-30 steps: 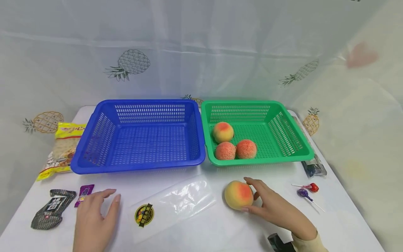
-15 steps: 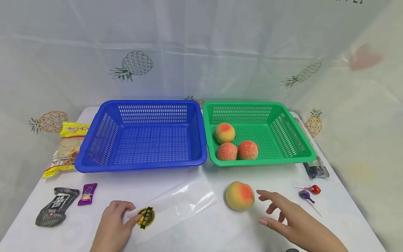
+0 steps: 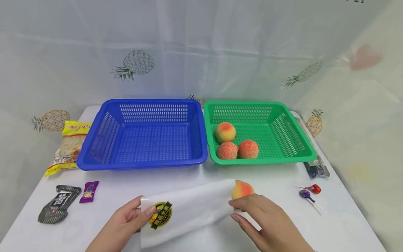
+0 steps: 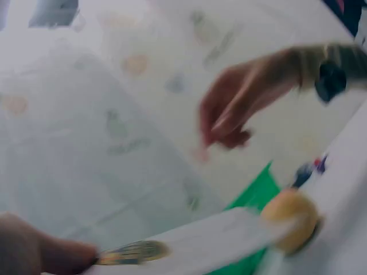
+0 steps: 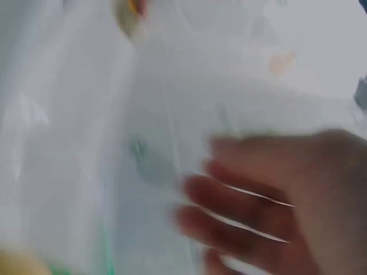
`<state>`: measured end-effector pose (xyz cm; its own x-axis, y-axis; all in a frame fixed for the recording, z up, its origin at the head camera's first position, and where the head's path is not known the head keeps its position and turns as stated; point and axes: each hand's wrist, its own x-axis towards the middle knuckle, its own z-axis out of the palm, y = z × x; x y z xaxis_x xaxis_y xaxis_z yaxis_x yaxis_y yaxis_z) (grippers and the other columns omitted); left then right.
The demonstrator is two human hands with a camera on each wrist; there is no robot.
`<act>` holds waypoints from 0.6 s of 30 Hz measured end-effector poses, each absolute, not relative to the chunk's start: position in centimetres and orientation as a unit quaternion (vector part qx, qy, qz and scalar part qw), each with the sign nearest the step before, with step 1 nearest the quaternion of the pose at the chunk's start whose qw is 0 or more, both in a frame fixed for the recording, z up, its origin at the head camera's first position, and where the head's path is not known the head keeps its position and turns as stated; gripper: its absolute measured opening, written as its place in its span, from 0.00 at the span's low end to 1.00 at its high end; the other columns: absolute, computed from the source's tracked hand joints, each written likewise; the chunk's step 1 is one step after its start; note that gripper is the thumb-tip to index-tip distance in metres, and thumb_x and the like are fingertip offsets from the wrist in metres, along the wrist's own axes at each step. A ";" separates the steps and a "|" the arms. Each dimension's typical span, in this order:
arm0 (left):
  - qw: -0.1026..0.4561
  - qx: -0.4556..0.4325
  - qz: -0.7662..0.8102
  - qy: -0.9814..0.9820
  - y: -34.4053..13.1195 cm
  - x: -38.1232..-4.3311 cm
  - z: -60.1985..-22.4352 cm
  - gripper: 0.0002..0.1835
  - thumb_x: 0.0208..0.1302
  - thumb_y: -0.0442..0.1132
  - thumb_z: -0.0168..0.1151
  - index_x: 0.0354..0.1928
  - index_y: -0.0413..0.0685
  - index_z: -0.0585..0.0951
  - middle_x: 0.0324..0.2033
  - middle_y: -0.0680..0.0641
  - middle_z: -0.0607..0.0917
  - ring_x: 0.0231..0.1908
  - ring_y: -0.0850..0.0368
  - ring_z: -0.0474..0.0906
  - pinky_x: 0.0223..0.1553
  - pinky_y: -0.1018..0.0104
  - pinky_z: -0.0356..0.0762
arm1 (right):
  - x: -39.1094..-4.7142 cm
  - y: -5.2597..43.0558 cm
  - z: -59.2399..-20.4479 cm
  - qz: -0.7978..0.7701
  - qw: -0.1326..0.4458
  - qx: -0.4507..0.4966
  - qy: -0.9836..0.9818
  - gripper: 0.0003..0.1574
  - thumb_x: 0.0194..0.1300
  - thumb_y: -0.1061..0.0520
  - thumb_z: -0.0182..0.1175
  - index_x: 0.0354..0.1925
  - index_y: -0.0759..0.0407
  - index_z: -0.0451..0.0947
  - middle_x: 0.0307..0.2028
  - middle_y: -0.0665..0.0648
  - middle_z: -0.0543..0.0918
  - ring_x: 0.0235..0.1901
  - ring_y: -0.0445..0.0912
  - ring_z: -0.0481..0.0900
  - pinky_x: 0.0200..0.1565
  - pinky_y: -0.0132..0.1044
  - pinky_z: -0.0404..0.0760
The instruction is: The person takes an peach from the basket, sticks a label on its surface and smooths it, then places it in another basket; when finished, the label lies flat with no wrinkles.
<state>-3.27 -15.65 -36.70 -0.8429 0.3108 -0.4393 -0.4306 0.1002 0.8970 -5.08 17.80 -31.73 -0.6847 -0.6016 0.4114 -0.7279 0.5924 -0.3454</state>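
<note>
My left hand [image 3: 122,224] pinches the left end of a translucent plastic bag [image 3: 192,210] between thumb and fingers, beside its round black-and-yellow fruit label [image 3: 161,215]. The bag is lifted off the table. A peach [image 3: 244,189] lies behind its right end, partly hidden by bag and hand. My right hand [image 3: 267,222] is near the bag's right edge, thumb and fingers apart. In the left wrist view the right hand [image 4: 246,103] appears above the bag [image 4: 200,243], holding nothing. Motion blurs the right hand [image 5: 269,195] in the right wrist view.
A blue basket [image 3: 141,163] stands behind at left. Beside it a green basket [image 3: 261,161] holds several peaches [image 3: 248,149]. Left lie a yellow snack bag [image 3: 70,147], a black packet [image 3: 59,204] and a purple packet [image 3: 89,191]; right, two lollipops [image 3: 306,194].
My left hand has moved right, taken hold of the bag and raised it. My right hand let go of the peach, drew back right, then came left to the bag's edge.
</note>
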 end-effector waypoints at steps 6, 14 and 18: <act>0.212 -0.021 0.752 0.624 -12.2 -3.8 -33.1 0.24 0.68 0.48 0.42 0.57 0.38 0.65 0.42 0.41 0.80 0.44 0.52 0.76 0.42 0.59 0.75 | -5.1 13.6 -30.1 0.250 0.307 0.446 -0.803 0.13 0.63 0.51 0.51 0.36 0.58 0.79 0.34 0.50 0.77 0.35 0.42 0.73 0.39 0.31 0.70; 0.179 -0.067 0.772 0.607 -7.9 -4.8 -31.6 0.29 0.62 0.61 0.41 0.55 0.48 0.69 0.52 0.46 0.73 0.57 0.53 0.63 0.50 0.58 0.68 | -4.9 11.3 -30.2 0.271 0.383 0.396 -0.790 0.17 0.58 0.49 0.58 0.38 0.62 0.79 0.37 0.59 0.78 0.38 0.51 0.73 0.44 0.36 0.69; 0.211 -0.018 0.797 0.565 -6.4 -4.7 -32.3 0.29 0.64 0.61 0.35 0.62 0.54 0.59 0.60 0.48 0.62 0.61 0.51 0.54 0.55 0.55 0.61 | -5.1 10.9 -30.7 0.253 0.404 0.384 -0.791 0.19 0.59 0.48 0.57 0.37 0.62 0.79 0.37 0.58 0.79 0.37 0.51 0.74 0.43 0.38 0.70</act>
